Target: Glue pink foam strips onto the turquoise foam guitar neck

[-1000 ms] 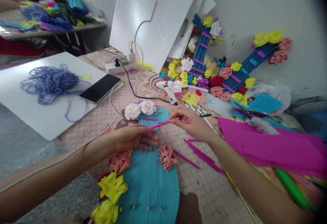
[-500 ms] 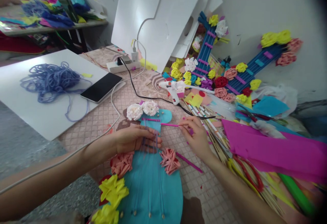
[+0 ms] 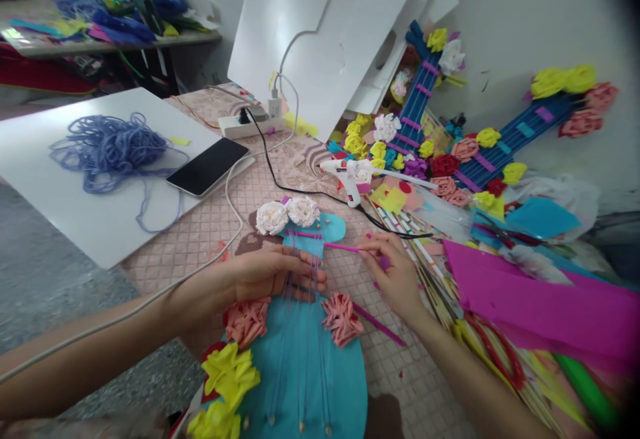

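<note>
A turquoise guitar-shaped craft (image 3: 320,372) lies in front of me, trimmed with white, pink and yellow paper flowers. Thin purple yarn strings (image 3: 301,352) run along it to small beads at the bottom. My left hand (image 3: 280,273) is slipped beneath the strings at the neck, fingers stretched out and apart, with the strings lying across them. Between thumb and fingertips, my right hand (image 3: 393,269) pinches a thin magenta stick (image 3: 343,247), whose far end reaches the neck's right edge. Another magenta stick (image 3: 380,324) rests on the table beside the right pink flower (image 3: 341,319).
A white glue gun (image 3: 350,175) with a black cord stands behind the craft. At left, a white board (image 3: 90,225) bears purple yarn (image 3: 117,149) and a phone (image 3: 207,167). Scissors (image 3: 493,352), wooden sticks and magenta paper (image 3: 540,292) crowd the right. Two blue craft guitars (image 3: 520,132) lean behind.
The whole view has shifted, so everything sits slightly further right. Both hands keep nearly the same pose, with the magenta stick still by the neck's edge.
</note>
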### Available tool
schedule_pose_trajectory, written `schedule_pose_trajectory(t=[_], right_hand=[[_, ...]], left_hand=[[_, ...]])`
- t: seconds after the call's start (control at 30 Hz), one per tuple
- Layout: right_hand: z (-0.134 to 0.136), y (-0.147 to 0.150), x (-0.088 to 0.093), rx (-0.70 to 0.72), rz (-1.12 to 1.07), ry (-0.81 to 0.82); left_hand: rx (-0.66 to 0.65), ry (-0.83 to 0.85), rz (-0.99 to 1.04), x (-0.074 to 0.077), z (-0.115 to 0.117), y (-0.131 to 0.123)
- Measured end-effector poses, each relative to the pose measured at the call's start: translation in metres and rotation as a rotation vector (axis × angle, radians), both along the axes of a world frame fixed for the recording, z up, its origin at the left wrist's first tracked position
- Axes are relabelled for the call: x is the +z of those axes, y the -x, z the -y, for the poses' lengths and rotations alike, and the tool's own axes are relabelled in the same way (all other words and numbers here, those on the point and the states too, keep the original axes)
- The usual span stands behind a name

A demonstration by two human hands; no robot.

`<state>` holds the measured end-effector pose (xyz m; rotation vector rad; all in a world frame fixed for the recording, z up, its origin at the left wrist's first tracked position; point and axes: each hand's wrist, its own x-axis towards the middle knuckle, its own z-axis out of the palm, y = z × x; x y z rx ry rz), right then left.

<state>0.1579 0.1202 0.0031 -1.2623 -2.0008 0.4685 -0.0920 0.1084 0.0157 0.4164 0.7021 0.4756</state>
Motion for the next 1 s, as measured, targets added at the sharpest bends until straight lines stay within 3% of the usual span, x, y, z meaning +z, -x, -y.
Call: schedule_pose_trajectory(t=[0.23,0.67,1.0], right_hand=[[-0.002,0.015,-0.001,0.028,0.014,0.009],[0.006,-0.003,-0.003,-0.015,0.01,0.016],[0.002,0.032,-0.006,0.026,0.046,-0.008]], left_hand=[[-0.004,-0.008,0.018,0.004,0.001,-0.001],[0.003,0.01,0.035,0.001,0.0,0.0],[-0.062,-0.041,0.093,-0.002,0.002,0.001]])
